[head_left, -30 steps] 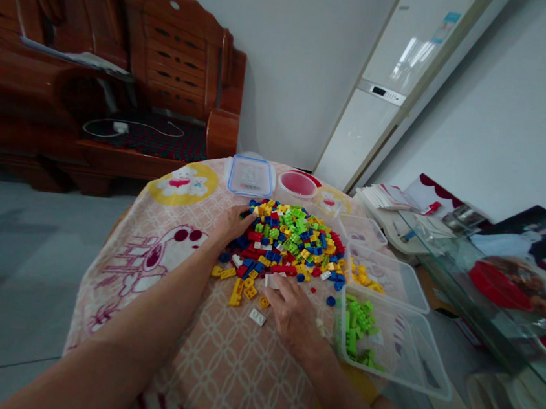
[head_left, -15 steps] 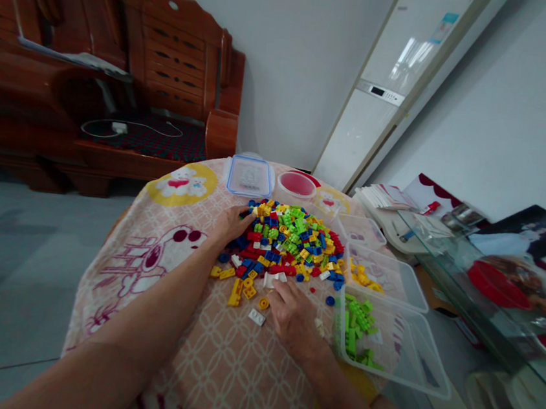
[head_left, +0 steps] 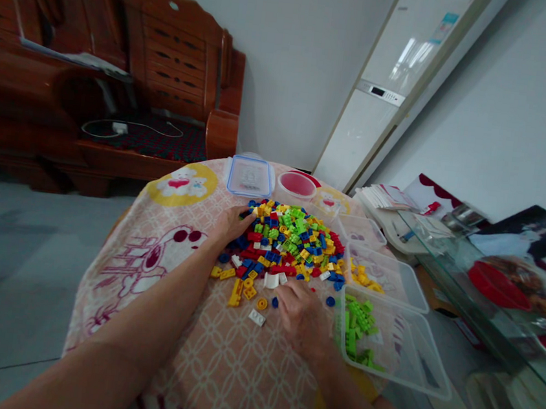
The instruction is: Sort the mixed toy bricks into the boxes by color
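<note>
A heap of mixed toy building bricks in red, blue, yellow, green and white covers the middle of the table. My left hand rests against the heap's left edge, fingers stretched out over the bricks. My right hand is in front of the heap, its fingers bent down and drawn together; whatever is under them is hidden. By its fingertips lies a small blue piece, and just beyond them a white piece. A yellow round piece and a white brick lie loose to its left.
On the right, one clear plastic container holds green bricks and another yellow ones. A lidded box and a pink-lined bowl stand behind the heap. A glass-topped side table adjoins at right.
My right hand has shifted a little to the right, off the white piece. The blue piece beside its fingertips now shows, and the yellow round piece has moved slightly left. My left hand stays put.
</note>
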The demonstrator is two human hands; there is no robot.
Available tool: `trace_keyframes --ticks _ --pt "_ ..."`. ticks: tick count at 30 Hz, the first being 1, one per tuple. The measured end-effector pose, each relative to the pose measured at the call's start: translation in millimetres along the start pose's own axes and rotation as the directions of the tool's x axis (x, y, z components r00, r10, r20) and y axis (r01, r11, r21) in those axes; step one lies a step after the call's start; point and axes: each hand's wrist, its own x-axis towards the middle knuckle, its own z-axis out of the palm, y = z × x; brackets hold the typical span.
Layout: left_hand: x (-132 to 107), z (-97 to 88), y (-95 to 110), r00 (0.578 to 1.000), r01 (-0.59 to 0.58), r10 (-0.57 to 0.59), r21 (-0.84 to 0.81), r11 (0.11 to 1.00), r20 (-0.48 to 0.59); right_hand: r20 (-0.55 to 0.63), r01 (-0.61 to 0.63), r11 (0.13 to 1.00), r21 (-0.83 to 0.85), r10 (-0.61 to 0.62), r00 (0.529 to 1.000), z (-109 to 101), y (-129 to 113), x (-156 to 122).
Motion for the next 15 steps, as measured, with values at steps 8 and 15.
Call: trace_keyframes --ticks 8,15 --pt "-2.1 -3.5 3.2 1.0 -0.008 0.008 -0.006 1.0 0.004 -0.376 -0.207 0.978 0.014 0.197 0.905 -38.5 58.1 -6.1" --pt "-0.8 -1.2 1.9 1.0 -0.009 0.009 0.0 1.0 0.004 -0.52 -0.485 0.868 -0.102 0.37 0.77 -68.4 127.8 -28.4"
